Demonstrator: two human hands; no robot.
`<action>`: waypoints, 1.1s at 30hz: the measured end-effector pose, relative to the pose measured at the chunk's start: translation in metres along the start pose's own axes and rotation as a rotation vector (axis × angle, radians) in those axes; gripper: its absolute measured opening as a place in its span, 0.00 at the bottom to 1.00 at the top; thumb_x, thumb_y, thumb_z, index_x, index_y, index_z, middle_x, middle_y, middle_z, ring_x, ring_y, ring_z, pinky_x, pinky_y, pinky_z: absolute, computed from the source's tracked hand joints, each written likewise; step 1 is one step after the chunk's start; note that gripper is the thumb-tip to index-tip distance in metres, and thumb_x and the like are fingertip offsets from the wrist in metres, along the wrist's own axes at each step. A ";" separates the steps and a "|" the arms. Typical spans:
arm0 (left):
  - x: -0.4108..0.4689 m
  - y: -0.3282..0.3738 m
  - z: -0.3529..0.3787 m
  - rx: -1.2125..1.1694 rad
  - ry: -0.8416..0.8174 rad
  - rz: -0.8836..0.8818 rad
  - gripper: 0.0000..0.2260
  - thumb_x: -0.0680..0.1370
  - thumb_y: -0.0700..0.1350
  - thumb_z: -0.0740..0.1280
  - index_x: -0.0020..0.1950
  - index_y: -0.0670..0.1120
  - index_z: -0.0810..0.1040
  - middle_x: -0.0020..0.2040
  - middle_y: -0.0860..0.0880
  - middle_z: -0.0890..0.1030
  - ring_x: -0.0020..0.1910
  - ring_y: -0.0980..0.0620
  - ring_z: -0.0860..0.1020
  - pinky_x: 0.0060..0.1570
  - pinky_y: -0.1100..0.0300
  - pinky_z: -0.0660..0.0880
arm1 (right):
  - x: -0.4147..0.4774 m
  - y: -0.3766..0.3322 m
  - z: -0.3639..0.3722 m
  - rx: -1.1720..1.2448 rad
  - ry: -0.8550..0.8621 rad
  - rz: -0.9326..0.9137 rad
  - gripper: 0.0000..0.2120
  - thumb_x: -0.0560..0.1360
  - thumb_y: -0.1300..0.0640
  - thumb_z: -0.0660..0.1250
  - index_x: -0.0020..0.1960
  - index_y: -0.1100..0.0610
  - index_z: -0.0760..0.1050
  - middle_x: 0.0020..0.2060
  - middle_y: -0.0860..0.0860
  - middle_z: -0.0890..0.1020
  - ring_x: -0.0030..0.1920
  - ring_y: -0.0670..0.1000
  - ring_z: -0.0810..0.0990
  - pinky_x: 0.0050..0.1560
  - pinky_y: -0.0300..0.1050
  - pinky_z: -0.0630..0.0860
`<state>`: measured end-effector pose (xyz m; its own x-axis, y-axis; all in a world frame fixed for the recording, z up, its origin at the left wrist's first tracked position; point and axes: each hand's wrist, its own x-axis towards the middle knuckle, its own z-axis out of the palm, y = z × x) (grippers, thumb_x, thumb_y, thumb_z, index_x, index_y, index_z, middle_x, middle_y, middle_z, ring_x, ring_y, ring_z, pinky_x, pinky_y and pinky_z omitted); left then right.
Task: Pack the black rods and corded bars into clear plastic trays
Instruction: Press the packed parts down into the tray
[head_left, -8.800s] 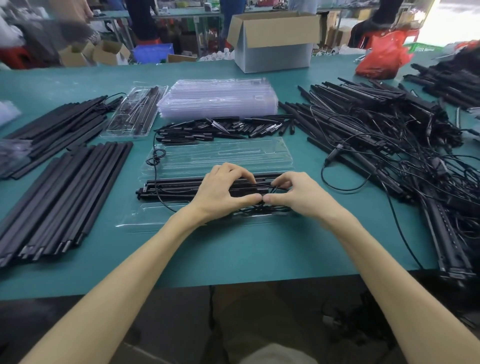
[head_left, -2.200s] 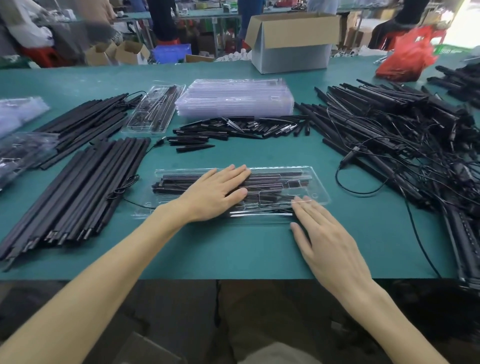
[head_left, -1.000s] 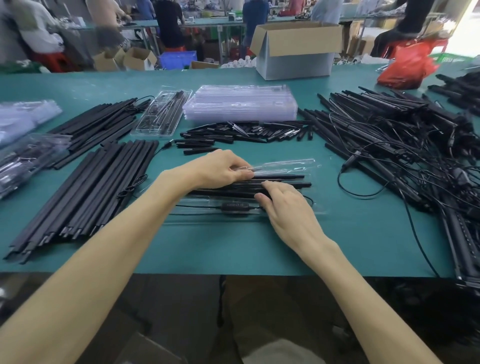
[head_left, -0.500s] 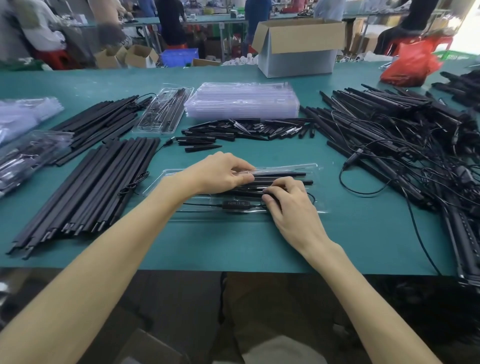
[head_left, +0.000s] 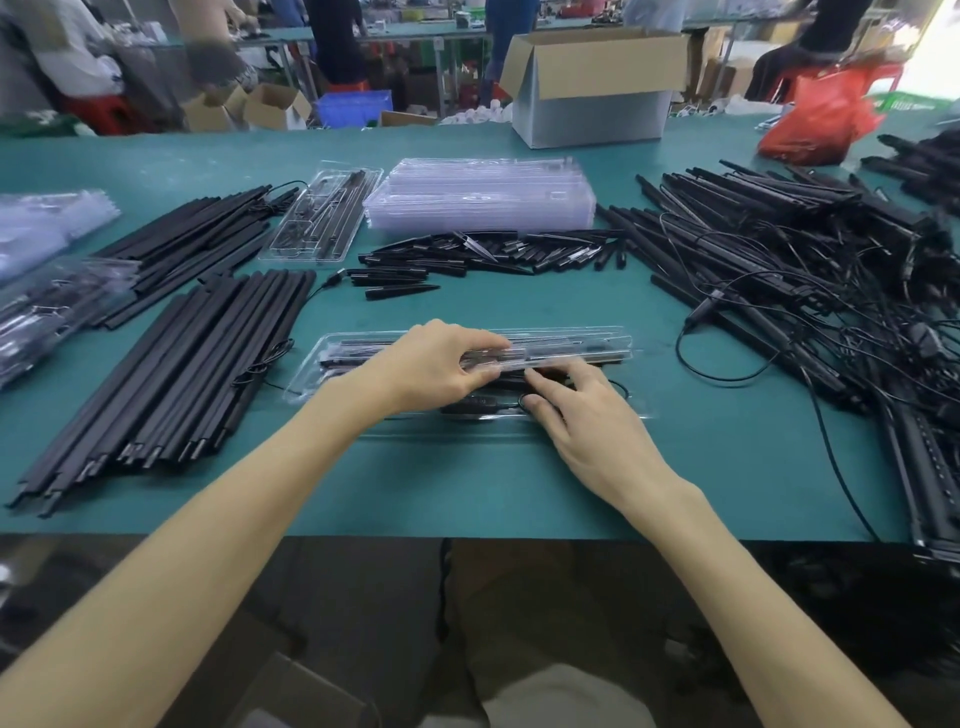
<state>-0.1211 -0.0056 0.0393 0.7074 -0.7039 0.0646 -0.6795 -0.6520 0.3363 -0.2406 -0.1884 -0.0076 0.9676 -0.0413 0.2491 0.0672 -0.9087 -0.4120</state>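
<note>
A clear plastic clamshell tray (head_left: 332, 358) lies in front of me on the green table, holding black rods and a corded bar with a coiled cable. Its lid (head_left: 576, 347) stands partly raised. My left hand (head_left: 436, 364) grips the lid's front edge, fingers curled over it. My right hand (head_left: 582, 410) rests inside the tray, fingertips pressing on the black cable and its inline switch (head_left: 475, 404). A stack of empty clear trays (head_left: 480, 195) sits behind.
Long black rods (head_left: 171, 364) lie in rows at left, short black rods (head_left: 483, 252) in the middle. A tangle of corded bars (head_left: 779, 260) fills the right. A packed tray (head_left: 324, 215), a cardboard box (head_left: 592, 83) and a red bag (head_left: 815, 119) stand farther back.
Earlier both flat hands pressed the closed tray. Since then my left hand has lifted the lid, and my right hand has moved in onto the cable; little has shifted in the last half second.
</note>
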 end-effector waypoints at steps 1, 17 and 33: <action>-0.003 0.000 0.004 -0.010 0.006 0.024 0.18 0.81 0.53 0.67 0.71 0.54 0.76 0.65 0.53 0.81 0.64 0.49 0.78 0.66 0.50 0.72 | -0.001 0.001 0.000 -0.028 -0.010 -0.011 0.22 0.84 0.46 0.56 0.75 0.53 0.69 0.71 0.51 0.70 0.72 0.53 0.66 0.70 0.46 0.65; -0.016 -0.008 0.027 0.157 -0.047 0.119 0.43 0.72 0.74 0.49 0.82 0.51 0.57 0.81 0.54 0.58 0.81 0.52 0.53 0.80 0.52 0.51 | -0.012 0.010 -0.007 -0.137 -0.127 -0.181 0.31 0.84 0.44 0.54 0.81 0.57 0.51 0.81 0.51 0.54 0.81 0.46 0.47 0.78 0.40 0.36; -0.017 -0.013 0.034 0.182 -0.011 0.126 0.40 0.75 0.76 0.46 0.82 0.56 0.56 0.81 0.58 0.56 0.81 0.55 0.52 0.80 0.52 0.50 | -0.040 0.029 -0.025 -0.084 -0.109 -0.222 0.26 0.84 0.47 0.54 0.80 0.53 0.58 0.79 0.43 0.56 0.79 0.37 0.48 0.78 0.37 0.43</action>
<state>-0.1312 0.0051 0.0018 0.6134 -0.7852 0.0852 -0.7869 -0.5983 0.1512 -0.2838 -0.2231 -0.0075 0.9523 0.2037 0.2271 0.2646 -0.9220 -0.2826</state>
